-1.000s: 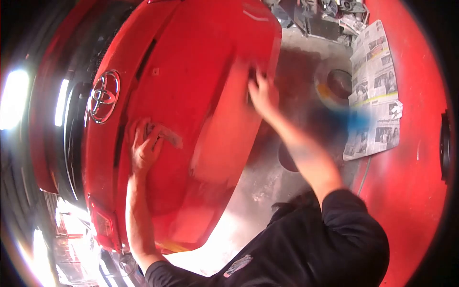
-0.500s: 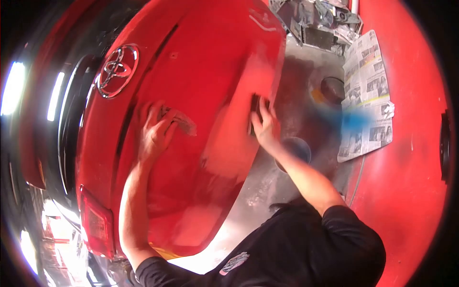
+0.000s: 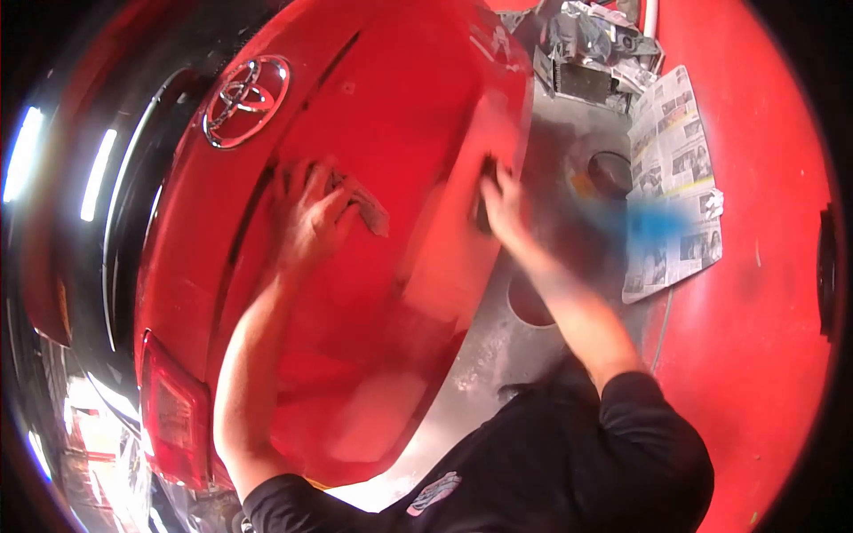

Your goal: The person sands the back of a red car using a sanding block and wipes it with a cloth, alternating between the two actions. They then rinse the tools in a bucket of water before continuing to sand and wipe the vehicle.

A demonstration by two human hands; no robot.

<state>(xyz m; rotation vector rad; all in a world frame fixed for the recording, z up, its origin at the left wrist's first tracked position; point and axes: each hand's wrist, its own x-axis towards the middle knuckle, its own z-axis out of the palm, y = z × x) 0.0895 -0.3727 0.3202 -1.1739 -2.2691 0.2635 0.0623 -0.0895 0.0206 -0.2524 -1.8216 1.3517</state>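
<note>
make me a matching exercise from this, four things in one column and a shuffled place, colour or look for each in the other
1. crumpled cloth
2. dark block
3. car emblem
4. paper sheet

A. covered in print
B. under the right hand
C. silver and oval, on red bodywork
D. at the left hand's fingers

Pairs: 1-D, 2-B, 3-C, 4-A

Wears blk T-shirt [image 3: 569, 462], short slvs [image 3: 649, 413], pinkish-wht front logo [image 3: 434, 494].
</note>
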